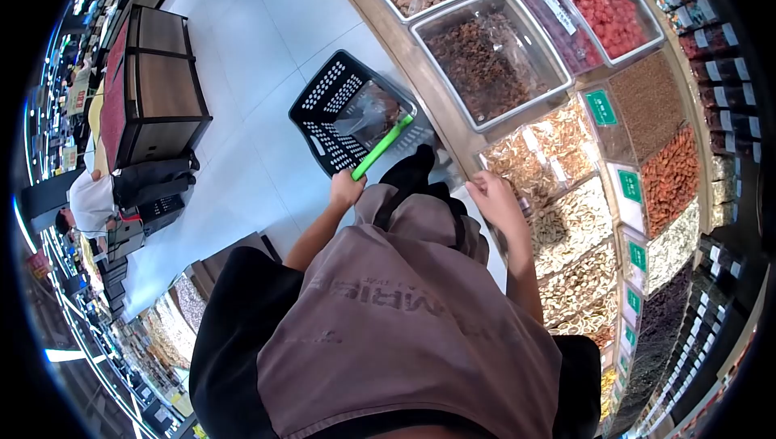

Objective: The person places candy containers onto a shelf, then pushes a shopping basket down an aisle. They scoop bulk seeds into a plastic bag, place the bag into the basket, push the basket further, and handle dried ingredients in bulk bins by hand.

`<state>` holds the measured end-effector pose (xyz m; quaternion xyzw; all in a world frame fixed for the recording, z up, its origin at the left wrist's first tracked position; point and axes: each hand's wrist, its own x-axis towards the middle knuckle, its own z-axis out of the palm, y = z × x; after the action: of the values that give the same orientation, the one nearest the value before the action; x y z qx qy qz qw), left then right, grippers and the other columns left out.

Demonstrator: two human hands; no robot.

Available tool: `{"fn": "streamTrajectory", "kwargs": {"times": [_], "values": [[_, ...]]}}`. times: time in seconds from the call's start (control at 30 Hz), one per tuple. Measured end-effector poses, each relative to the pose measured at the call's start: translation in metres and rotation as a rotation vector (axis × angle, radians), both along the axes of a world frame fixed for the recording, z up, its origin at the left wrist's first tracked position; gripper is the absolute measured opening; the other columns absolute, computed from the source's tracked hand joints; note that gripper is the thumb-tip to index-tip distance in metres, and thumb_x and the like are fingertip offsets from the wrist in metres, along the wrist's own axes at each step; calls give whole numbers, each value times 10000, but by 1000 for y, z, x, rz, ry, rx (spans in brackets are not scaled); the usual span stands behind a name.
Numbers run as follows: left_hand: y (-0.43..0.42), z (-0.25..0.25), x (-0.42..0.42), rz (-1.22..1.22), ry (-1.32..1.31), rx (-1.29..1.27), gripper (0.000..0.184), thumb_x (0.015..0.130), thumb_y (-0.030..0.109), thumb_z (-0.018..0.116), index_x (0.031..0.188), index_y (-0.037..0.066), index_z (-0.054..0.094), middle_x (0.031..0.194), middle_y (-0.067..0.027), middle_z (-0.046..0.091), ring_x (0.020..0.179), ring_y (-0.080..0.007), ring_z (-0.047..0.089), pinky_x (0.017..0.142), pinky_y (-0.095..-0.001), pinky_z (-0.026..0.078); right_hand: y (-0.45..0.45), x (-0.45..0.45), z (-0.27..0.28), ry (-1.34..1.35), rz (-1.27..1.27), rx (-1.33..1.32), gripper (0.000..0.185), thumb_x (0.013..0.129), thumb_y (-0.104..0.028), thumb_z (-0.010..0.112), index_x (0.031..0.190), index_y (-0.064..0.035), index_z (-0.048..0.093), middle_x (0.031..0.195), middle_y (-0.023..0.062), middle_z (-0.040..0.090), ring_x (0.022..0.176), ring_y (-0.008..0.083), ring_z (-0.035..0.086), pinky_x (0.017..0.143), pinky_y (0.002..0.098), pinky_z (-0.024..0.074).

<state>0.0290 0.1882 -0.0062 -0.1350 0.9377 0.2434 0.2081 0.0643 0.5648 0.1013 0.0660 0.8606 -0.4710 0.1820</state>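
Observation:
My left hand (347, 190) is wrapped around the end of the bright green handle (383, 148) of a dark shopping basket (310, 107). The basket has perforated walls and hangs tilted in front of me. In it lies a clear plastic bag (373, 111) with something brownish inside. My right hand (495, 200) is at the edge of the counter, beside bins of pale dried slices (578, 221). Its fingers are curled together, and whatever they may hold is hidden.
Along my right run open bins of dried goods, among them dark brown pieces (477, 59), red pieces (602, 2) and orange-brown pieces (671, 184). Green labels (600, 107) mark the bins. A wooden display stand (166, 75) and another person (101, 200) are to the left, across the tiled floor (242, 59).

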Motion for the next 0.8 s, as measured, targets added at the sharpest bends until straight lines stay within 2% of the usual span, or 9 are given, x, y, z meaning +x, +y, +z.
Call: {"fn": "streamTrajectory", "kwargs": {"times": [0.17,0.23,0.27,0.43,0.57,0.63,0.7,0.73,0.8], "values": [[-12,-1,30,-61,-8,-91,370,813,385,660,939,50,752,865,-268,691,857,-447,670,821,-516,537,-31,-10,-11,-39,252,48,379,912,-333,651,1042,23,650,1024,234,696,968,408,661,835,467,517],[-18,-2,34,-84,-13,-118,388,815,408,658,946,55,756,878,-266,694,869,-443,672,822,-515,538,-57,-17,-13,-5,352,50,401,901,-335,656,1068,29,631,1093,252,674,1038,415,637,889,468,502],[-21,-5,37,-110,-16,-133,402,818,425,652,955,62,758,895,-262,697,884,-435,675,823,-511,541,-73,-19,-22,62,391,100,444,895,-319,685,1152,34,608,1046,242,692,994,373,677,866,429,528],[-38,-7,35,-192,-42,-125,400,819,424,640,986,81,759,933,-254,705,917,-409,686,822,-494,552,-152,-46,-32,134,680,163,693,868,-284,684,1396,79,419,1417,269,470,1340,404,433,1103,436,372],[-54,-30,28,-240,-61,-92,319,820,318,601,992,103,760,918,-212,720,881,-386,701,795,-490,560,-179,-66,-71,113,948,363,789,846,-285,685,1458,85,352,1511,262,384,1396,391,385,1171,470,296],[-61,-37,24,-292,13,-42,296,822,280,579,987,120,765,914,-198,725,858,-370,709,781,-481,567,-196,-78,-90,110,998,417,769,836,-290,686,1437,78,377,1497,249,412,1401,385,378,1194,495,246],[-64,-37,20,-287,20,-42,284,821,264,566,966,126,767,913,-194,727,849,-358,713,774,-472,573,-213,-89,-95,141,1049,493,583,804,-279,702,1265,54,570,1302,260,592,1266,384,533,1119,482,366],[-66,-38,17,-308,-3,-37,274,820,267,573,952,123,766,909,-191,728,850,-358,714,776,-471,574,-221,-94,-93,140,1058,497,583,804,-279,702,1265,54,570,1302,260,592,1266,384,533,1119,482,366],[-70,-38,12,-329,-23,-26,265,819,270,580,937,120,765,905,-187,729,850,-358,715,778,-471,574,-233,-104,-94,98,1099,465,335,757,-236,705,974,20,705,979,237,707,999,390,675,927,478,511]]}}
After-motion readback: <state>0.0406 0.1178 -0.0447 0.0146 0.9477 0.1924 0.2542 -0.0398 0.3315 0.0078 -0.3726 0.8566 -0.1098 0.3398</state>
